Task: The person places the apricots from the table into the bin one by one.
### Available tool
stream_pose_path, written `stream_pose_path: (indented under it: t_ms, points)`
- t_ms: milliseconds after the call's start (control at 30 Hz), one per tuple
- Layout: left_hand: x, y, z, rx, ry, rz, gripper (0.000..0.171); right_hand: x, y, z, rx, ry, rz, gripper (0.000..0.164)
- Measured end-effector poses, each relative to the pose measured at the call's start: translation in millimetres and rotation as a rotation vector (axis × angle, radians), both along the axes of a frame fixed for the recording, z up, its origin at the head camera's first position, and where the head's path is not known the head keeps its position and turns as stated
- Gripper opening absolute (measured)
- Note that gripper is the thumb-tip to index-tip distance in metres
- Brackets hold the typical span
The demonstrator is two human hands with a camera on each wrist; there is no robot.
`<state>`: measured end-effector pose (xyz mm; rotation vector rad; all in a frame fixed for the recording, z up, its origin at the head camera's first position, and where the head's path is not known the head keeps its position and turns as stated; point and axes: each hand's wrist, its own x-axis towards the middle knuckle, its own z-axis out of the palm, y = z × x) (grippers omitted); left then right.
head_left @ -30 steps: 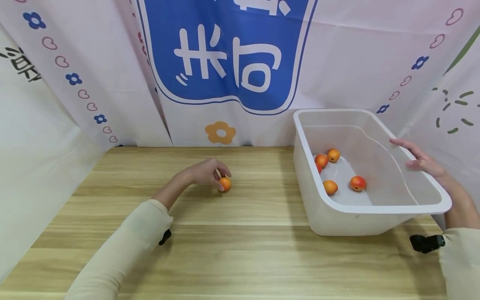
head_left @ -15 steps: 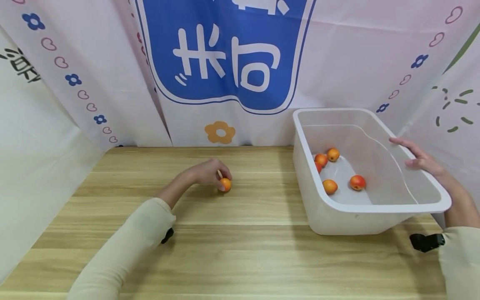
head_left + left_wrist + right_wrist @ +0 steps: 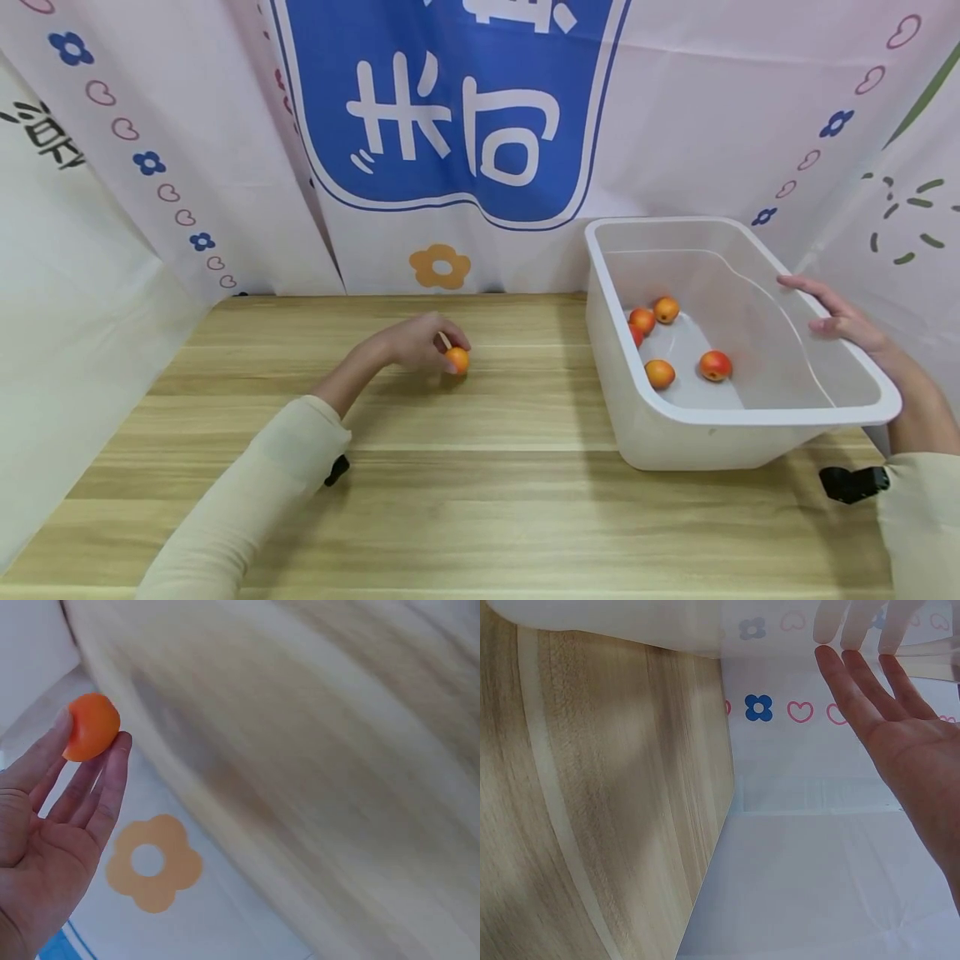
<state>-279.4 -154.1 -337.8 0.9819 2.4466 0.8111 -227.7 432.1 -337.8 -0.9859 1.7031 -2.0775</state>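
Observation:
In the head view my left hand [image 3: 420, 342] pinches a small orange fruit [image 3: 458, 360], which looks like an apricot, between thumb and fingertips. It is near the middle of the wooden table, and the left wrist view shows the fruit [image 3: 94, 727] at the fingertips. On the right stands a white plastic bin [image 3: 780, 418] with several orange-red fruits [image 3: 716, 366] on its floor. My right hand [image 3: 855, 325] holds the bin's right rim, its thumb over the edge. Seen from the right wrist, straight fingers [image 3: 859, 690] touch the outer wall.
The wooden table [image 3: 480, 517] ends at the back against a printed white cloth [image 3: 510, 258] with a blue sign. Cloth also hangs on the left and right sides. The bin's near wall stands between the table's middle and the fruits inside.
My left hand has closed on the fruit and moved it slightly right and up in the head view. The right hand and the bin stay practically still.

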Motion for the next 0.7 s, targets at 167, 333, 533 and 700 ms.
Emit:
stream_pose_path:
  t_ms: [167, 333, 533, 700]
  points:
    - [-1.8, 12.3, 13.6, 0.117, 0.034, -0.022, 0.034, 6.4, -2.8, 0.5, 0.017, -0.019, -0.083, 0.085]
    - [-0.4, 36.2, 33.0, 0.228, -0.024, 0.021, 0.035, 6.5, -2.7, 0.4, 0.011, -0.010, -0.095, 0.086]
    - [1.3, 66.7, 54.1, 0.316, -0.044, 0.010, 0.035, 8.2, -3.2, 1.5, 0.036, -0.024, -0.122, 0.085]
    - [1.7, 89.2, 68.5, 0.375, -0.042, 0.002, 0.037, 5.7, -2.6, 1.0, 0.022, -0.009, -0.098, 0.088]
